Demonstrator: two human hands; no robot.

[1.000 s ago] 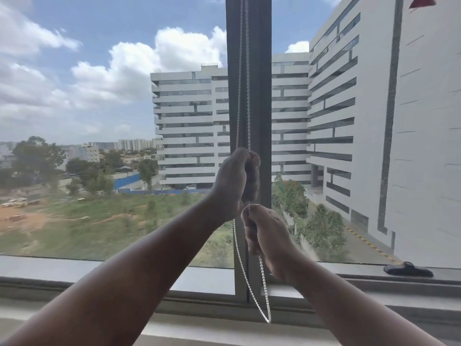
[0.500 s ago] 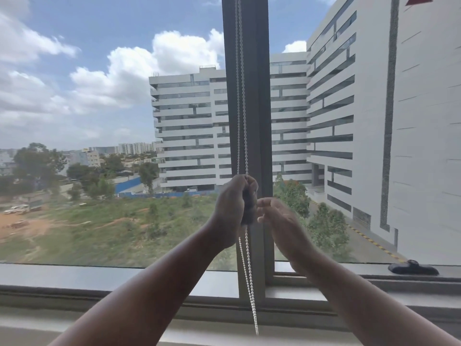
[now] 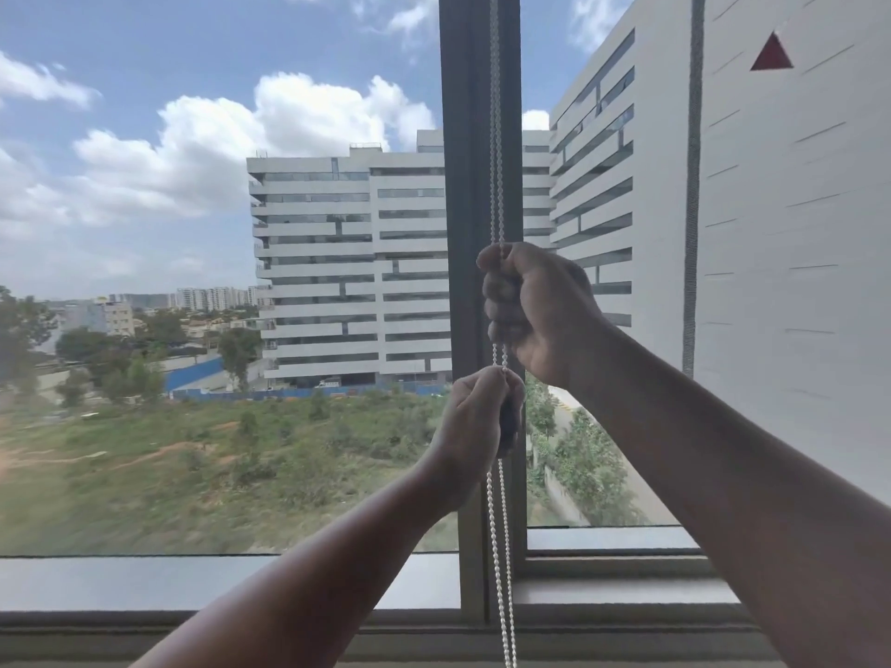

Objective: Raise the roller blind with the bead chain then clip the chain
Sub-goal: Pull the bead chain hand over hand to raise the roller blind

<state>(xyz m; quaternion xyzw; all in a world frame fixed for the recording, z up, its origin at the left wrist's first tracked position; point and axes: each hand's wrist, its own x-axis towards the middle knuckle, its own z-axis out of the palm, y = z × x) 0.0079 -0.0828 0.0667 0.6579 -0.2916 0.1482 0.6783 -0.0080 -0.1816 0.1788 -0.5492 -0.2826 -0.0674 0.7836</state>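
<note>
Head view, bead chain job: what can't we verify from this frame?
- Roller blind: above the top edge, so its height is unknown.
- Bead chain: which strand each fist grips is hidden inside the right hand and left hand.
- Chain's bottom loop: cut off by the bottom edge.
- Chain clip: none visible.

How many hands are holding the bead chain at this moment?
2. The right hand grips the bead chain higher up, in front of the window frame. The left hand grips it just below. Both are closed around it.
</note>
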